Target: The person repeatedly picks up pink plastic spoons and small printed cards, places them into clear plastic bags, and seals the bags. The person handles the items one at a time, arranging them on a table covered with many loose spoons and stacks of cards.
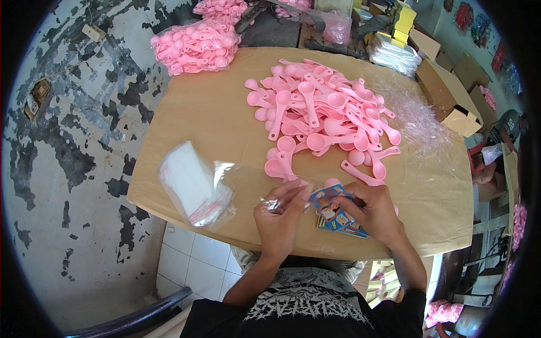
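One clear bag [253, 179] and blue card [328, 193], above a bench [197, 112].
Head view: left hand [277, 217] pinches the bag between fingers, right hand [373, 208] the card, seemingly not yet inside; pink scoops [332, 101] lie loose, spare bags [194, 180] stacked.

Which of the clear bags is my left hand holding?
The loose bag, singled out in your left hand; the piled bags lie untouched on the table.

White lettering [307, 304] on black shirt [225, 321] — not legible.
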{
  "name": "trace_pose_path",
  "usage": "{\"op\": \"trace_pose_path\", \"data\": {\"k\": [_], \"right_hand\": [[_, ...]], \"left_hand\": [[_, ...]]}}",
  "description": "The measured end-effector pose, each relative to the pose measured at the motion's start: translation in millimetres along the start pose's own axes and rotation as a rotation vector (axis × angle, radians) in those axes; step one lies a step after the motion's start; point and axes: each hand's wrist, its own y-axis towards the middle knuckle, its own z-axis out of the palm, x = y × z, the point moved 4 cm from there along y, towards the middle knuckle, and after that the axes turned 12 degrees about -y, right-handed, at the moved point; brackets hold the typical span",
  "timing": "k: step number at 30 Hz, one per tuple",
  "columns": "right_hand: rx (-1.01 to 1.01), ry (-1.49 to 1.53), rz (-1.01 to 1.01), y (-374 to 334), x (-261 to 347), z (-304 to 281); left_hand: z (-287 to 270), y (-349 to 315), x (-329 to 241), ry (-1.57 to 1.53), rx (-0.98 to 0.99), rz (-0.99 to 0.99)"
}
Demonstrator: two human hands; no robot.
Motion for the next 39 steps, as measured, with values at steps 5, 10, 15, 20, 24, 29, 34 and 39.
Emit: {"op": "trace_pose_path", "data": {"k": [5,10,15,20,24,29,34,39], "right_hand": [[0.063,0.194,0.030,-0.1,0.4,9.4],[0.092,0.099,-0.022,-1.2,7.5,2.4],[0.131,0.127,0.033,-1.2,8.8,4.5],[0.035,0.387,0.055,-2.1,5.1,17.7],[-0.026,0.465,0.074,-2.0,5.0,28.8],[0.057,0.413,0.053,-2.0,8.2,31.4],[0.017,0.639,0.139,0.7,16.9,40.4],[0.151,0.660,0.145,-5.8,13.0,48.6]], "left_hand": [[1.5,0.0,1.4,0.149,0.161,-0.023],[-1.0,4.3,-7.4,0.012,0.108,-0.005],[-0.8,2.7,-2.0,0.086,0.178,-0.127],[5.2,-0.2,-0.5,-0.155,0.142,-0.120],[13.6,-6.2,2.7,0.135,0.232,-0.091],[19.1,-6.5,-3.4,-0.113,0.444,0.049],[-2.3,-6.7,-4.9,-0.350,0.256,-0.143],[11.6,-14.2,-9.0,0.017,0.690,0.127]]}}
